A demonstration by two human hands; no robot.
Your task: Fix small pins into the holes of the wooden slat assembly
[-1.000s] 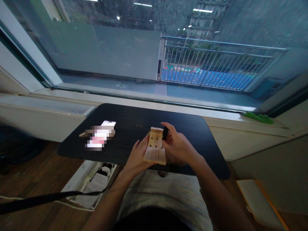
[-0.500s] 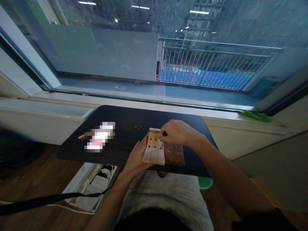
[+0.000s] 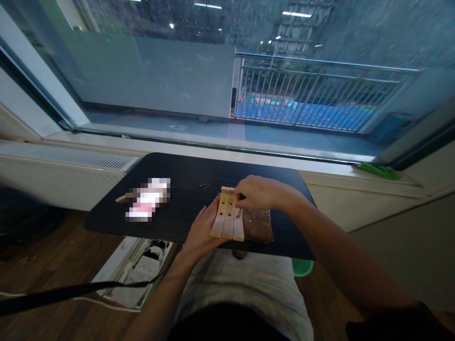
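A pale wooden piece (image 3: 227, 220), made of three joined strips with dark holes, rests partly over a rough brown block (image 3: 259, 226) at the table's near edge. My left hand (image 3: 204, 227) grips its left side, and part of that hand is hidden beneath it. A thin metal fastener (image 3: 238, 214), a nail or screw, stands in the right strip. My right hand (image 3: 254, 193) is closed in a pinch over the upper end of that strip, and whatever lies between its fingertips is hidden. Two similar fasteners (image 3: 204, 186) lie on the black tabletop (image 3: 185, 170) to the left.
A blurred-out item (image 3: 147, 201) and a wooden stick (image 3: 122, 198) lie at the table's left. Beyond stand a window sill (image 3: 213, 154) and a radiator (image 3: 71, 163). Below are an open white box (image 3: 138, 274), a strap (image 3: 71, 293) and a green bowl (image 3: 302, 267).
The right hand has shifted very slightly left over the wooden piece, still pinched. The left hand keeps its hold. The view has tilted a little.
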